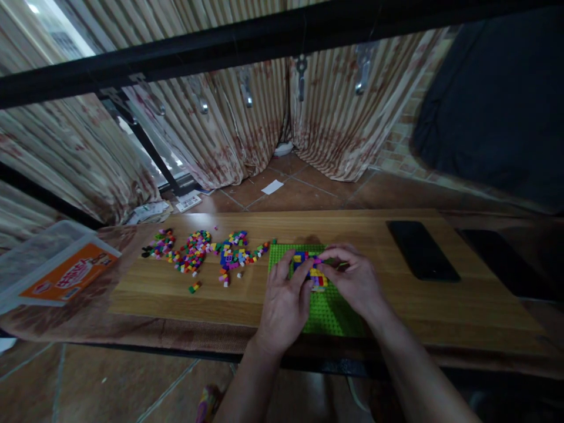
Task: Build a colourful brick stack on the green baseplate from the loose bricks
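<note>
A green studded baseplate (331, 317) lies on the wooden board, with a small build of toy building bricks (319, 277) in blue, yellow, red and pink on its upper part. My left hand (285, 296) rests over the left side of that build, its fingers bent against the bricks. From the right, my right hand (355, 279) reaches in with thumb and index finger pinched at the build's top edge. A purple or pink brick (318, 259) shows at those fingertips. Fingers cover part of the build, so its whole shape is hidden.
Loose coloured bricks (194, 252) are heaped left of the baseplate on the wooden board (176, 296). A black phone (422, 251) lies to the right, another dark flat object (502, 261) beyond it. A clear plastic box (57, 235) with an orange label stands far left. A dark bar (264, 44) crosses above.
</note>
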{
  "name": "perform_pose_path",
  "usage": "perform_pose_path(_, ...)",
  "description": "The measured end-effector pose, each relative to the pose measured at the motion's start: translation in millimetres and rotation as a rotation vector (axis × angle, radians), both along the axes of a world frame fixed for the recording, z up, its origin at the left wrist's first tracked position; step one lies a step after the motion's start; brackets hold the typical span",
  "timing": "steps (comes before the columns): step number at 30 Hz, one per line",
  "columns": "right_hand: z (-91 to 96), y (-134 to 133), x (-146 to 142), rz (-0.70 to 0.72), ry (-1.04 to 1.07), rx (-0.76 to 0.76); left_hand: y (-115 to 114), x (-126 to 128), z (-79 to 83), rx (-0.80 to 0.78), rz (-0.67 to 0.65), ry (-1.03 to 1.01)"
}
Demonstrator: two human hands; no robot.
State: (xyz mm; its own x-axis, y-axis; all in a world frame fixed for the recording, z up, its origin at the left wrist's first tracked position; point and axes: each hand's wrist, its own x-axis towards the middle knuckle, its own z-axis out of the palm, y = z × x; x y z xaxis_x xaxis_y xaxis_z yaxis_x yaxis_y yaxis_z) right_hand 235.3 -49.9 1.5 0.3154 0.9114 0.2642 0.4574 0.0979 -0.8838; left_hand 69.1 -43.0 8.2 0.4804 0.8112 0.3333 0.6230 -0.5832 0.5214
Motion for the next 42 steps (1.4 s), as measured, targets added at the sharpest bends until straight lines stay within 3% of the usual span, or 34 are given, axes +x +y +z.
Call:
perform_pose_path(7, -2.1, 1.8, 2.0, -0.051, 0.124, -0.032, 0.4, -0.1, -1.9, 0.032, 0.005, 0.016)
perform_pose_path(13, -5.5, 4.4, 0.5, -0.079, 0.200, -0.147, -0.1, 1.1, -2.7, 0.010, 0.015, 0.006)
perform_pose_path(26, -7.0, 8.7, -3.9, -0.086, 0.221, -0.082, 0.1, 2.3, 3.7, -0.088, 0.015, -0.102)
perform_pose_path(42, -2.9, 10.1, -8.4, -0.127, 0.259, -0.120, -2.2, 6.4, -2.3, 0.000, 0.056, 0.036)
